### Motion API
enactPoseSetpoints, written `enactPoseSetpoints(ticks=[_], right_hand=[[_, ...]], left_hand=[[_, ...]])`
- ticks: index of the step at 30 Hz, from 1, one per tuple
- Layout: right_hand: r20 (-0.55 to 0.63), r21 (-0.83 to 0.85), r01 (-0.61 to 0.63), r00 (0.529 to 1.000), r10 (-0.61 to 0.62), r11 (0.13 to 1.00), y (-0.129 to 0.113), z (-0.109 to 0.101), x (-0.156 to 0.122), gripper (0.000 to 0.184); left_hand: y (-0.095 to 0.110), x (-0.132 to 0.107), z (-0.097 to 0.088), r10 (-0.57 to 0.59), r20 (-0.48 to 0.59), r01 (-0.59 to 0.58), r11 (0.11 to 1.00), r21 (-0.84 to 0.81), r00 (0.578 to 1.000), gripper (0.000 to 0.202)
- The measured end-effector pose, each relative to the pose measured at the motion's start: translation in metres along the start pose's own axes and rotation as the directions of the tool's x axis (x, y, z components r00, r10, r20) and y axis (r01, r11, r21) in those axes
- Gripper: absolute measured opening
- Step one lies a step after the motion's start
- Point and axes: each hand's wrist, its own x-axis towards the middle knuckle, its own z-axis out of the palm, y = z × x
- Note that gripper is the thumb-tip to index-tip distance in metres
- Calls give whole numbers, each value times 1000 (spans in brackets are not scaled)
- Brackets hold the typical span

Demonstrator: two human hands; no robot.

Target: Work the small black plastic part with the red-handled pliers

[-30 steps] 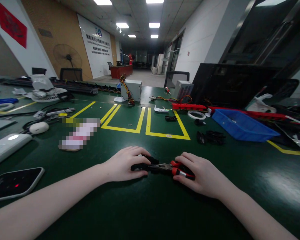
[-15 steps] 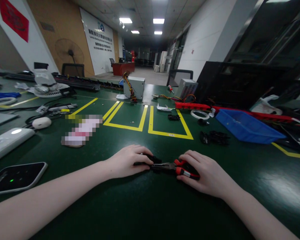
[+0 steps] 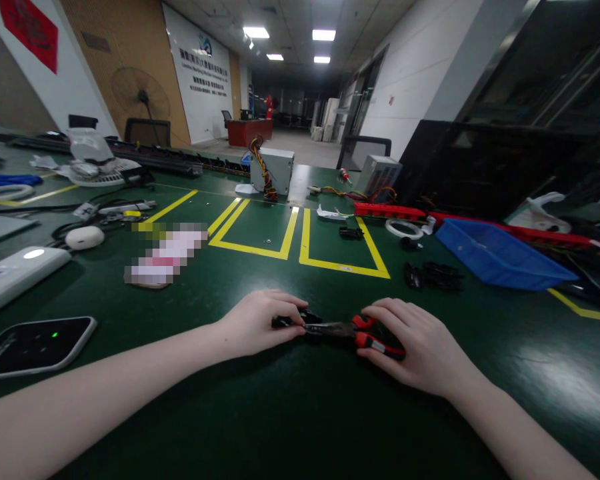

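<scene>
My right hand [image 3: 415,343] grips the red and black handles of a pair of pliers [image 3: 350,330] low over the green table [image 3: 300,413]. The pliers' jaws point left and meet a small black part [image 3: 293,320]. My left hand [image 3: 260,323] is closed over that black part and presses it to the table. Most of the part is hidden under my fingers.
A phone [image 3: 33,347] and a white device [image 3: 15,277] lie at the near left. A blue tray [image 3: 500,257] and black parts [image 3: 433,275] sit to the right. Yellow tape boxes [image 3: 300,240], power supply units [image 3: 275,172] and cables lie farther back.
Both hands stay on the pliers and black part with barely any movement. The view has shifted slightly, and the phone's small light turned from red to green.
</scene>
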Motion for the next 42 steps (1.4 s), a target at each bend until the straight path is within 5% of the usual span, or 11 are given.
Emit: enactPoseSetpoints(ticks=[8, 20, 25, 42], right_hand=[[-100, -6, -50, 994, 49, 999, 2, 1, 1, 44], [-41, 31, -18, 999, 19, 999, -12, 2, 5, 43], [-89, 10, 24, 996, -23, 1000, -19, -1, 9, 50], [-61, 15, -1, 998, 2, 1000, -23, 4, 14, 25]], left_hand=[[0, 1, -3, 52, 29, -53, 998, 34, 998, 10], [-2, 1, -4, 152, 105, -167, 975, 147, 983, 11], [-1, 0, -5, 144, 93, -149, 988, 49, 985, 10], [-2, 1, -4, 88, -1, -87, 979, -186, 996, 11]])
